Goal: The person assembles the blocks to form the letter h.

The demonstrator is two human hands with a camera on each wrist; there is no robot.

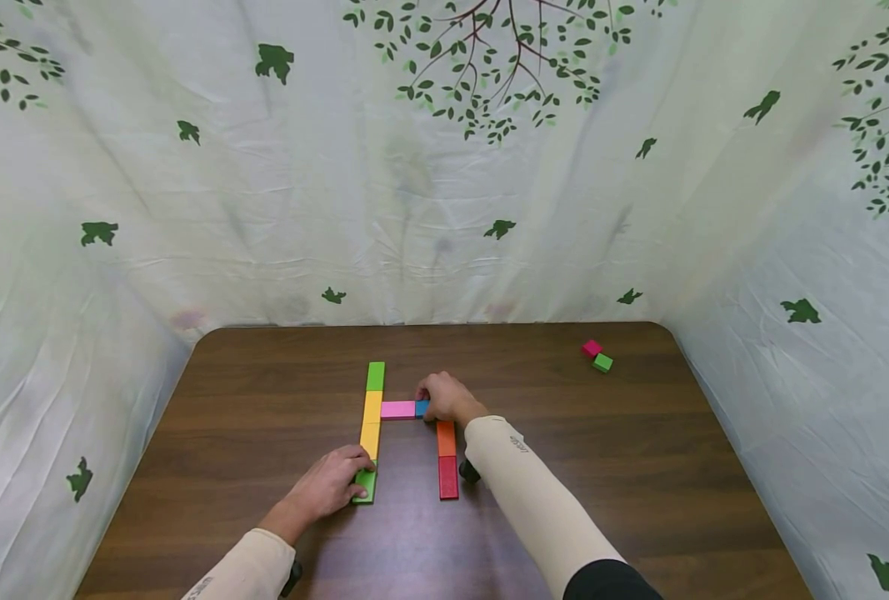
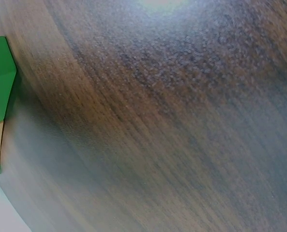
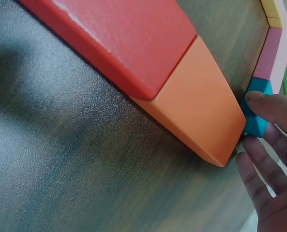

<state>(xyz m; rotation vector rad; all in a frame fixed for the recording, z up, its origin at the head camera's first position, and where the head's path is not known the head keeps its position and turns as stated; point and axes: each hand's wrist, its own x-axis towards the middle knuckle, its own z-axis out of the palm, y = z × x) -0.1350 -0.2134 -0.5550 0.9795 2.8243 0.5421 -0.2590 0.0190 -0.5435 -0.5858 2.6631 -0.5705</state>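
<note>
Overall, the dark wooden table [image 1: 564, 467] carries a flat H-like run of coloured blocks. Left hand [image 1: 332, 487] curls its fingers on the near green block [image 1: 366, 486]. Right hand [image 1: 447, 398] pinches the small blue block [image 1: 422, 408] beside the pink block [image 1: 397, 409]; likely light, rigid, smooth, best held by its side faces.

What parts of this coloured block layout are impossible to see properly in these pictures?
- Blue block: head view, mostly covered by the right hand.
- Near green block: head view, partly under the left hand; cut off by the frame edge in the left wrist view.
- Two small blocks far right: too small to tell whether they touch.
- Red block: right wrist view, cropped at the top.
</note>
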